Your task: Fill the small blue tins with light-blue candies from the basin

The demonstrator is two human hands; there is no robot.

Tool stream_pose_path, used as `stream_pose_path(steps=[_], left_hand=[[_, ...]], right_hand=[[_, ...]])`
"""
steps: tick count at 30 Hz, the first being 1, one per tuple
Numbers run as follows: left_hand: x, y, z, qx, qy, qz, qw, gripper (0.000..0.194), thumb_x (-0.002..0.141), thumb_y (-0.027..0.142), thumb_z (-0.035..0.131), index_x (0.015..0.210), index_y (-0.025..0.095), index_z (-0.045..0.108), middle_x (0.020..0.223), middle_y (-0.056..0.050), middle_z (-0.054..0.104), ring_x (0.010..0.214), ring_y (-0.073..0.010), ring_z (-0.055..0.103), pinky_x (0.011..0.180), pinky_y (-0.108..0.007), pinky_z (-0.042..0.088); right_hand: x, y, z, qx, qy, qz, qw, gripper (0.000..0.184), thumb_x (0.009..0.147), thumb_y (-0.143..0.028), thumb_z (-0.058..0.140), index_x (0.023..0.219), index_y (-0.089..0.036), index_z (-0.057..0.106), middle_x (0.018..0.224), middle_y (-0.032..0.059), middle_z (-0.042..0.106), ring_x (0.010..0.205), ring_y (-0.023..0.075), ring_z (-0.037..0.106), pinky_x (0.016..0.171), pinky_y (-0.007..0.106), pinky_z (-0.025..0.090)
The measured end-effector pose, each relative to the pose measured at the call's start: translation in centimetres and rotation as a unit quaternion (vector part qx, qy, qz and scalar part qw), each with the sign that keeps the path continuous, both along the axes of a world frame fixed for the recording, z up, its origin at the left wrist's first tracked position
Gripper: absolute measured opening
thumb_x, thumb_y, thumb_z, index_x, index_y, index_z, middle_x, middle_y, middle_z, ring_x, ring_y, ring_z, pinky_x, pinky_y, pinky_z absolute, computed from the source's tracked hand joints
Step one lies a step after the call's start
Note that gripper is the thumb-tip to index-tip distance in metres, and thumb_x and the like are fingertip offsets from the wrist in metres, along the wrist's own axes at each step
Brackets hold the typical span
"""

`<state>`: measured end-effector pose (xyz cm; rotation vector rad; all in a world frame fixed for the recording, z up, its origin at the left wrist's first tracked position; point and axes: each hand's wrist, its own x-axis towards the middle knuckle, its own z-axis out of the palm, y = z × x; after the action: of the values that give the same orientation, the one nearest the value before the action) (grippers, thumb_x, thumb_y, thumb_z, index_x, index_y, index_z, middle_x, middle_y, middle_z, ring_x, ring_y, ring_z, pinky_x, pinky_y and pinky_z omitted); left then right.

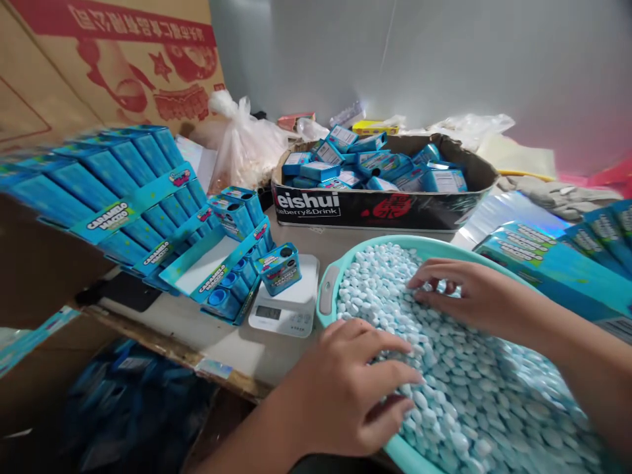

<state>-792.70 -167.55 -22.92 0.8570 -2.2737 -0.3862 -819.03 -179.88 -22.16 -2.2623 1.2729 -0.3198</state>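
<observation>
A turquoise plastic basin (328, 289) is filled with many small pale blue, pebble-like candies (459, 388). My left hand (360, 382) lies over the near left rim, fingers apart, with the fingertips on the candies and nothing held. Deeper in the basin, my right hand (454, 293) has its fingers bent and thumb and fingertips close together on candies at the surface. Left of the basin is a white digital scale (284, 317) whose display digits are unreadable. A small blue candy box (280, 270) stands on the scale.
Left, blue display trays (197, 270) hold rows of small boxes. Behind the basin, a black carton (370, 209) is heaped with blue boxes. A blue display box (553, 263) lies at right. A clear bag (244, 141) and a large cardboard box (123, 66) stand at the back.
</observation>
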Motion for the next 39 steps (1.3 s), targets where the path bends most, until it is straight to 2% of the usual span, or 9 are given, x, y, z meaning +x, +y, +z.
stream_pose_path(steps=[7, 13, 21, 24, 27, 30, 33, 36, 39], left_hand=[[0.3, -0.9, -1.1, 0.008, 0.062, -0.051, 0.997, 0.015, 0.096, 0.028, 0.068, 0.086, 0.019, 0.075, 0.119, 0.0, 0.077, 0.101, -0.015, 0.067, 0.097, -0.032, 0.053], [0.2, -1.2, -1.3, 0.019, 0.106, -0.068, 0.992, 0.007, 0.09, 0.022, 0.073, 0.088, 0.015, 0.073, 0.094, -0.001, 0.078, 0.087, -0.0127, 0.069, 0.088, -0.029, 0.054], [0.5, -0.8, -0.2, 0.034, 0.182, -0.038, 0.982, 0.01, 0.087, 0.023, 0.079, 0.087, 0.02, 0.07, 0.101, -0.001, 0.079, 0.093, -0.0136, 0.072, 0.089, -0.028, 0.057], [3.0, -1.1, 1.1, -0.081, 0.172, 0.055, 0.98, 0.009, 0.088, 0.019, 0.075, 0.093, 0.025, 0.07, 0.104, 0.0, 0.078, 0.108, -0.0192, 0.069, 0.099, -0.037, 0.056], [6.8, -2.8, 1.0, -0.197, 0.093, 0.268, 0.939, 0.027, 0.084, 0.019, 0.077, 0.108, 0.028, 0.069, 0.119, -0.004, 0.073, 0.124, -0.0274, 0.063, 0.109, -0.051, 0.05], [10.0, -5.4, -1.0, -0.087, 0.048, 0.44, 0.892, 0.079, 0.078, 0.039, 0.084, 0.147, 0.022, 0.05, 0.142, -0.017, 0.06, 0.134, -0.0372, 0.057, 0.11, -0.058, 0.05], [11.4, -7.0, -3.2, 0.068, 0.045, 0.483, 0.872, 0.098, 0.077, 0.048, 0.082, 0.159, 0.02, 0.036, 0.138, -0.022, 0.063, 0.124, -0.0403, 0.065, 0.096, -0.057, 0.059], [11.1, -7.2, -3.0, 0.001, 0.026, 0.453, 0.891, 0.1, 0.081, 0.048, 0.08, 0.164, 0.025, 0.03, 0.125, -0.017, 0.071, 0.112, -0.0378, 0.071, 0.091, -0.054, 0.06], [9.3, -7.2, 0.1, -0.19, -0.029, 0.313, 0.93, 0.078, 0.088, 0.034, 0.073, 0.159, 0.029, 0.041, 0.123, -0.011, 0.073, 0.113, -0.0337, 0.068, 0.102, -0.052, 0.053]], right_hand=[[-0.1, -0.2, -0.1, 0.025, 0.007, -0.005, 1.0, 0.02, 0.093, -0.043, 0.062, 0.09, -0.028, 0.074, 0.094, 0.0057, 0.073, 0.077, 0.0207, 0.064, 0.07, 0.035, 0.052], [0.3, 0.1, 0.5, 0.032, 0.006, -0.034, 0.999, 0.015, 0.092, -0.038, 0.063, 0.083, -0.031, 0.072, 0.093, 0.0061, 0.072, 0.073, 0.0213, 0.062, 0.065, 0.037, 0.049], [0.3, -0.1, 0.5, 0.029, -0.008, -0.042, 0.999, 0.021, 0.092, -0.043, 0.061, 0.09, -0.025, 0.072, 0.092, 0.0065, 0.072, 0.076, 0.0207, 0.063, 0.069, 0.036, 0.051], [0.5, 0.1, 0.8, 0.03, -0.02, -0.077, 0.996, 0.025, 0.091, -0.044, 0.061, 0.099, -0.023, 0.072, 0.094, 0.0074, 0.073, 0.08, 0.0219, 0.066, 0.069, 0.035, 0.052], [0.7, 0.4, 0.9, 0.024, -0.036, -0.097, 0.994, 0.033, 0.093, -0.043, 0.059, 0.114, -0.021, 0.07, 0.1, 0.0092, 0.073, 0.086, 0.0228, 0.067, 0.072, 0.035, 0.053], [0.9, 0.5, 0.9, 0.01, -0.047, -0.067, 0.997, 0.03, 0.094, -0.043, 0.06, 0.113, -0.022, 0.07, 0.103, 0.0081, 0.073, 0.087, 0.0218, 0.067, 0.075, 0.034, 0.053], [0.9, 0.6, 0.9, -0.002, -0.066, -0.045, 0.997, 0.023, 0.094, -0.039, 0.061, 0.107, -0.023, 0.071, 0.104, 0.0063, 0.072, 0.087, 0.0202, 0.067, 0.074, 0.032, 0.052], [1.0, 0.5, 0.9, -0.002, -0.095, -0.046, 0.994, 0.021, 0.095, -0.035, 0.06, 0.107, -0.022, 0.071, 0.106, 0.0065, 0.071, 0.089, 0.0195, 0.067, 0.075, 0.031, 0.052], [1.1, 0.5, 1.0, -0.006, -0.117, -0.043, 0.992, 0.021, 0.095, -0.033, 0.06, 0.108, -0.022, 0.07, 0.106, 0.0062, 0.07, 0.091, 0.0193, 0.067, 0.075, 0.03, 0.053]])
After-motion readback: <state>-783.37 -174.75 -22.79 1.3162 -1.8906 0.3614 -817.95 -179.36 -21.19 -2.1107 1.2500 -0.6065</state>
